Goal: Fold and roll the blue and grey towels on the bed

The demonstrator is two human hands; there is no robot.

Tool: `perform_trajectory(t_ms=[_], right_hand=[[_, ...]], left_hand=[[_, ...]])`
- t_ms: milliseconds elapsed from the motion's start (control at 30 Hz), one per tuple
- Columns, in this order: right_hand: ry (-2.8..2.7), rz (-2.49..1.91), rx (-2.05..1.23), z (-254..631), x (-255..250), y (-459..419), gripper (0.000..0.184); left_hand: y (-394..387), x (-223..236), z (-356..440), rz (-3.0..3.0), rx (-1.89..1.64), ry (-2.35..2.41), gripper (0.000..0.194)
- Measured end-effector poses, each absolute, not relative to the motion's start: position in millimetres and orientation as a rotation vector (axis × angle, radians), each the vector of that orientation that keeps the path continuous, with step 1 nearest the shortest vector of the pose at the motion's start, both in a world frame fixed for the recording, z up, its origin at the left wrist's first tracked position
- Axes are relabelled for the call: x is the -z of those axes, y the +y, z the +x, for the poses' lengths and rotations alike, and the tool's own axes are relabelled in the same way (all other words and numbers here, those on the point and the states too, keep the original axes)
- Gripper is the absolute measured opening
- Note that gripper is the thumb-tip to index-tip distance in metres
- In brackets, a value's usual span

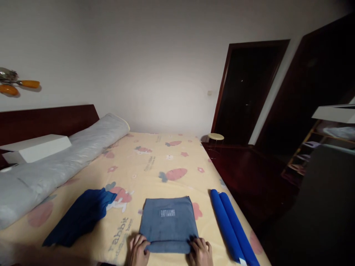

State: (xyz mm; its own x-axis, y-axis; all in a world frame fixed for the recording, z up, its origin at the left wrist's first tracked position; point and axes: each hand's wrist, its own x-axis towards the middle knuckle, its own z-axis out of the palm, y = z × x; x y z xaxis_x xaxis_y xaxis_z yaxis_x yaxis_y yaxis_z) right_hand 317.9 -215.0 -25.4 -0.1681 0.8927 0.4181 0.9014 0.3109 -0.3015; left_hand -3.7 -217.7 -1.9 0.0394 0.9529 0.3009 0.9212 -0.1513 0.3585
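Note:
A grey-blue folded cloth (169, 225) with white "HAPPY LIFE" lettering lies flat on the bed, its near edge turned over in a narrow strip. At the near left corner, my left hand (139, 250) pinches that strip between thumb and fingers. The near right corner is gripped by my right hand (200, 251) in the same way. To the left lies a crumpled dark blue cloth (80, 218). Two bright blue rolls (233, 227) rest side by side to the right of the cloth, with a small white tag at the near end.
The bed's yellow printed sheet (149, 162) spreads under everything. A long grey roll (91, 144) lies along the headboard (50, 116), with a white box (41, 147) on it. Beyond the bed's right edge are a stool (215, 136), a dark door (249, 92) and a shelf rack (302, 155).

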Motion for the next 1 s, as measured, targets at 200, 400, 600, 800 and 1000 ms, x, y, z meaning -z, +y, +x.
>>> perform_trajectory(t_ms=[200, 400, 600, 800, 1000], right_hand=[[-2.035, -1.789, -0.099, 309, 8, -211, 0.026], [-2.035, -1.873, -0.017, 308, 8, -202, 0.030], [-1.900, -1.850, 0.115, 298, 11, -211, 0.033], [-2.122, -1.408, -0.150, 250, 3, -220, 0.038], [-2.166, -1.353, -0.255, 246, -1, -213, 0.044]], left_hand=[[-215, -19, 6, 1.988, -0.518, 2.117, 0.031], [-197, -28, 9, 1.833, -0.275, 2.234, 0.035], [-201, -21, 24, 1.866, -0.354, 2.339, 0.044], [-221, 4, 74, 2.162, -0.667, 1.889, 0.051], [-212, 17, 59, 2.273, -0.783, 1.693, 0.043]])
